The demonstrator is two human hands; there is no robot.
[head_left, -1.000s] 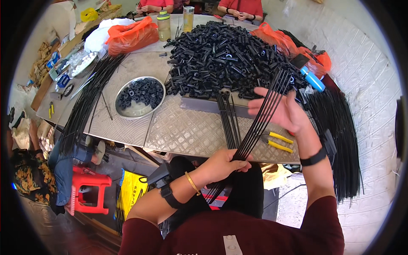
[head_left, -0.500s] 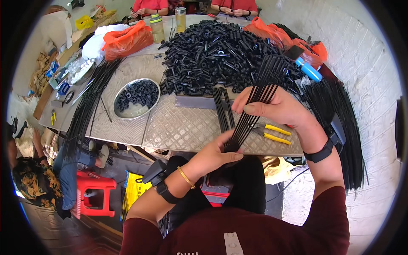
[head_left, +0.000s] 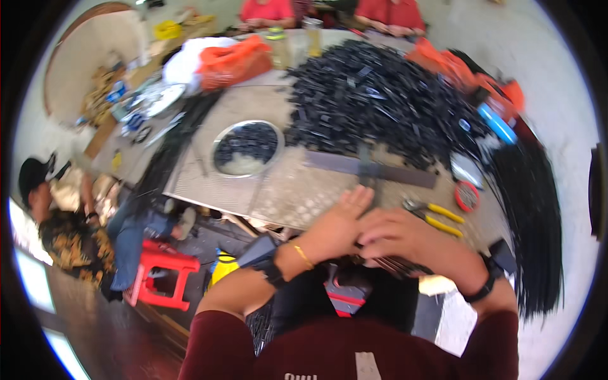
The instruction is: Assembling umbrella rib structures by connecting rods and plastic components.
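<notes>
The picture is blurred by motion. My left hand (head_left: pixel 339 218) lies at the table's near edge, fingers stretched forward. Its fingertips are at the near end of some thin black rods (head_left: pixel 366 166), which lie across a grey metal bar (head_left: pixel 329 161). Beside and partly over it is my right hand (head_left: pixel 402 237), its fingers curled and closed on a bundle of thin black rods (head_left: pixel 396 265) that shows below the palm, over my lap. Pliers (head_left: pixel 440 218) with yellow handles lie just beyond my right hand.
Behind the bar rises a large heap of black tubular parts (head_left: pixel 380 95). A metal bowl (head_left: pixel 282 142) holds small black parts. A round red container (head_left: pixel 467 196) is near the pliers. Long black strands (head_left: pixel 535 228) hang at the right. A red stool (head_left: pixel 161 278) and a person are at left; two people sit opposite.
My hands have come together and down toward the near edge. The rod bundle, fanned upright between both hands before, is now low under my right hand. The view has shifted.
</notes>
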